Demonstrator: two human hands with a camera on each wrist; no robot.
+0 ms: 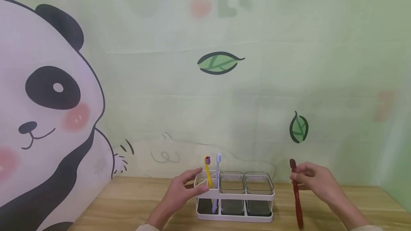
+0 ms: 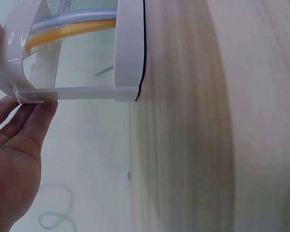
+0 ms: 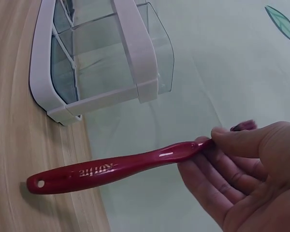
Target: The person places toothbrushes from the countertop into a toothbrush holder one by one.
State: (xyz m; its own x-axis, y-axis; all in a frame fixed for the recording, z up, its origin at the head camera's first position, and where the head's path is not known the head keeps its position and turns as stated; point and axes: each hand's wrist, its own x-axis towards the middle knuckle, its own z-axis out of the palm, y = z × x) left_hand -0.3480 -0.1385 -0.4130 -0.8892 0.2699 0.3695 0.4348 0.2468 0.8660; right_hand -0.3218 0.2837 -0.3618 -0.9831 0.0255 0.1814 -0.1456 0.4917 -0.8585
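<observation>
A white toothbrush holder stands on the wooden table. My left hand grips its left end, thumb at the front of the upper frame and fingers around the side. Two toothbrushes stand heads up in the left compartments: a yellow one and a pale lavender one. To the right of the holder, my right hand pinches a dark red toothbrush at its neck between thumb and fingers. Its head points up and its handle hangs down, with a hole at the end close over the table.
Two clear cups, a middle one and a right one, sit in the holder. The wooden tabletop runs back to a pale green wall cloth printed with a panda and leaves.
</observation>
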